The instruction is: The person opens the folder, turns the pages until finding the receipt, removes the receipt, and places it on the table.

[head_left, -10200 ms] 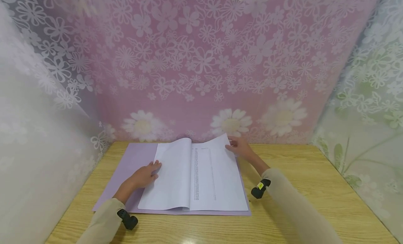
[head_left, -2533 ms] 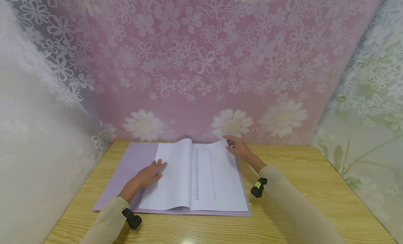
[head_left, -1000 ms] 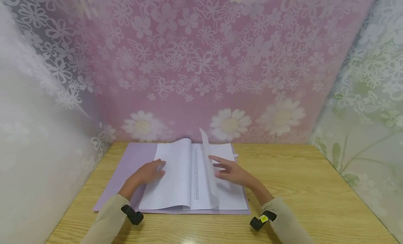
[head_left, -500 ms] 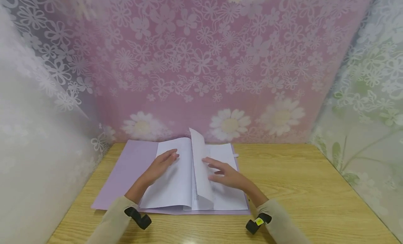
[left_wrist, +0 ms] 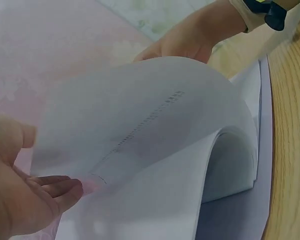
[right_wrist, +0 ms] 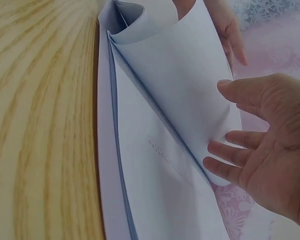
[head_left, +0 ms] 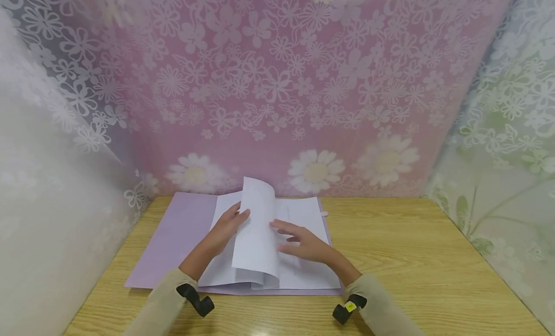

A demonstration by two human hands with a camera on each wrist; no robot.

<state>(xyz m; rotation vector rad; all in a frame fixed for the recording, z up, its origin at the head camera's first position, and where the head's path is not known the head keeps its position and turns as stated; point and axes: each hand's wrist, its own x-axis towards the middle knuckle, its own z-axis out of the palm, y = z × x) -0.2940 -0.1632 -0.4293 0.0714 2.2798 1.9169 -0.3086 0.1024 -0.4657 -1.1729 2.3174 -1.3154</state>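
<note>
Your left hand (head_left: 221, 233) and right hand (head_left: 308, 243), loose-fingered, flank a page (head_left: 258, 239) seemingly mid-turn; next, ease it toward the tabletop's (head_left: 110, 304) left edge.

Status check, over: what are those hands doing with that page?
Left hand at the free edge of a raised, curled page. Right hand open beside its bend. Purple folder open underneath; nothing visibly in the way.

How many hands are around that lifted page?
2: the left hand at the left edge of the lifted page, the right hand by its curved right side.
</note>
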